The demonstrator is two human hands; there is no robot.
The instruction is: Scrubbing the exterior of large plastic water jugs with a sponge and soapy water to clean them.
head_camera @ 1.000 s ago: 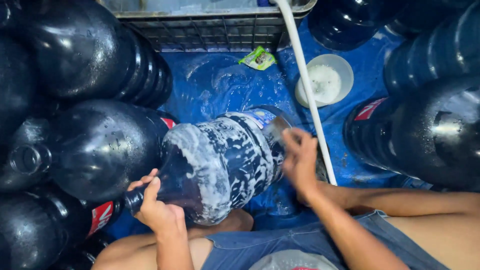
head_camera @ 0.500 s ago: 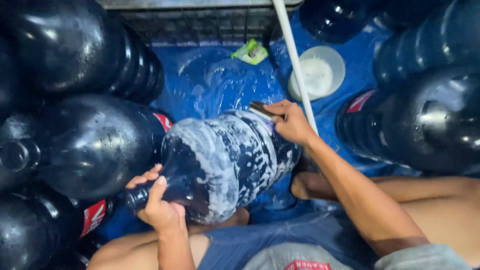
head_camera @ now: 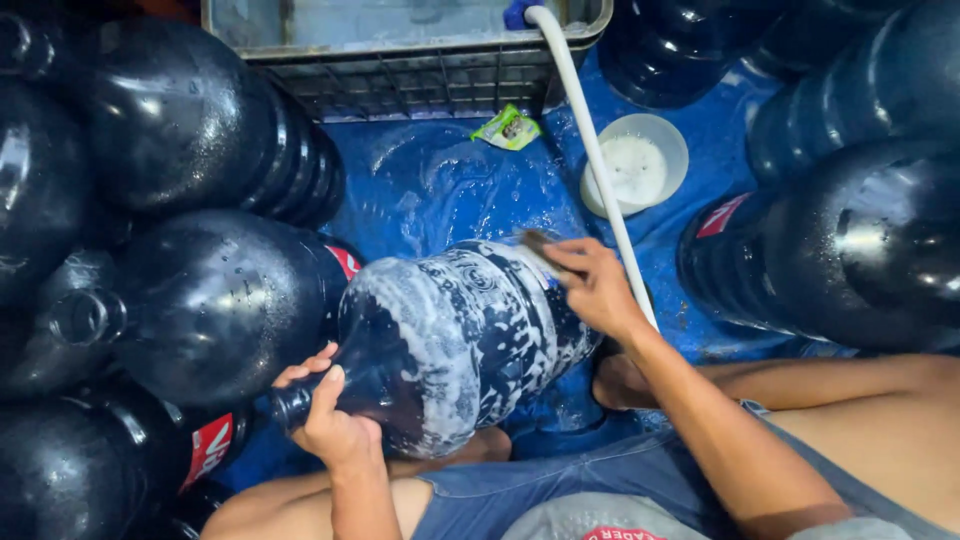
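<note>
Head view looks straight down on a big blue water jug (head_camera: 455,345) lying on its side across my lap, over a wet blue tarp (head_camera: 440,185), its wall streaked with white suds. My left hand (head_camera: 330,425) is wrapped tight around the jug's neck, which, as I judge it, keeps the round body from rolling. My right hand (head_camera: 595,285) is closed on a small dark scrubbing pad (head_camera: 540,245) pressed flat to the jug near its base end. So the jug lies between both grips, neck to the left, base to the right. A white hose (head_camera: 590,150) runs from the grey crate (head_camera: 420,75) past my right wrist; a white bowl (head_camera: 635,165) of soapy water stands just beside it. Dark jugs (head_camera: 215,300) crowd both sides.
</note>
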